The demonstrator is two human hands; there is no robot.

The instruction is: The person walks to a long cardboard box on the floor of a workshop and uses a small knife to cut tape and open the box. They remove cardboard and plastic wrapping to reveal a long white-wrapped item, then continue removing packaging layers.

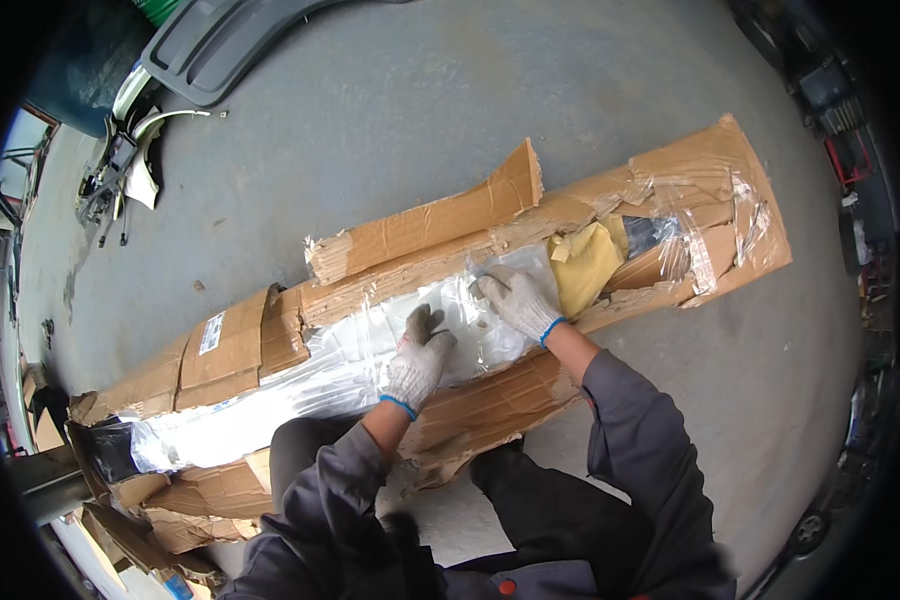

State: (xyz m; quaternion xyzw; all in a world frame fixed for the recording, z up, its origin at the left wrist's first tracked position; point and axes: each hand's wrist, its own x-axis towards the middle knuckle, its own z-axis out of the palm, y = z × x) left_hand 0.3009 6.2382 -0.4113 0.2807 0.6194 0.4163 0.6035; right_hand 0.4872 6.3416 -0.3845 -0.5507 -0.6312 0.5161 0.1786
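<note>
A long, torn cardboard box [360, 240] lies slantwise across the floor before me, its top ripped open. Inside runs a long item in clear plastic wrap [270, 395]; its exact kind is hidden. My left hand [417, 370], in a whitish knit work glove with a blue cuff, rests on the wrap near the middle, thumb and fingers apart. Farther right, my right hand [520, 305], gloved alike, has its fingers bent against the plastic and seems to pinch it. Crumpled yellow paper [584, 265] sits just right of that hand.
A torn cardboard flap [485, 410] hangs out on my side, near my legs. On the floor at far left lie loose car parts [125, 165]. A large grey plastic panel [205, 60] is beyond them. Dark parts [840, 110] line the right edge.
</note>
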